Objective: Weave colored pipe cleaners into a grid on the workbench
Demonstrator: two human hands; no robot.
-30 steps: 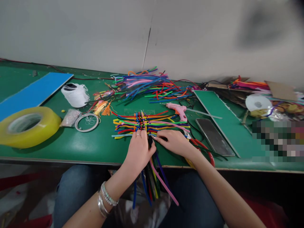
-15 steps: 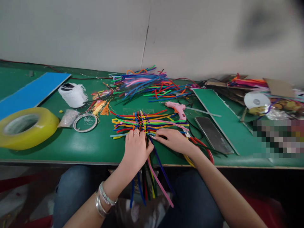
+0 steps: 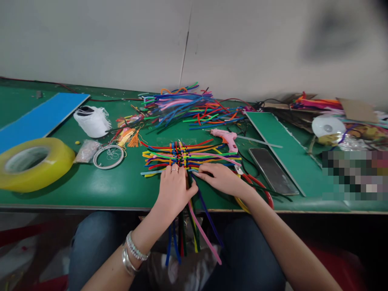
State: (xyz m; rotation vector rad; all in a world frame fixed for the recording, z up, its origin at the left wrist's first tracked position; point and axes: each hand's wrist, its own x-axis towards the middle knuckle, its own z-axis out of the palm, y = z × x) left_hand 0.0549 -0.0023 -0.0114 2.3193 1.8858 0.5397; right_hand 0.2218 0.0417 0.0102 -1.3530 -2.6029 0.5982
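Observation:
A mat of woven pipe cleaners [image 3: 179,153] lies near the table's front edge, its coloured ends sticking out to both sides. My left hand [image 3: 173,184] rests over the mat's near edge, fingertips on the weave and thumb out to the right against the strands. Loose pipe cleaners [image 3: 201,230], among them pink, purple, blue and yellow ones, hang from beneath it over the edge. Beside it, my right hand [image 3: 220,178] has its thumb and fingers closed at the mat's lower right, on pipe cleaner ends; the exact strand is partly hidden.
Behind the mat lies a heap of pipe cleaners [image 3: 178,103]. To the right are a pink glue gun [image 3: 226,138], a phone [image 3: 271,171] and a green board [image 3: 275,145]. A yellow tape roll [image 3: 60,161], a white ring [image 3: 98,161] and a blue board [image 3: 42,117] sit left.
My left thumb has shifted slightly right, and the purple strand beneath it has moved a little. Some hanging blue strands have swung slightly left. My right hand has hardly moved.

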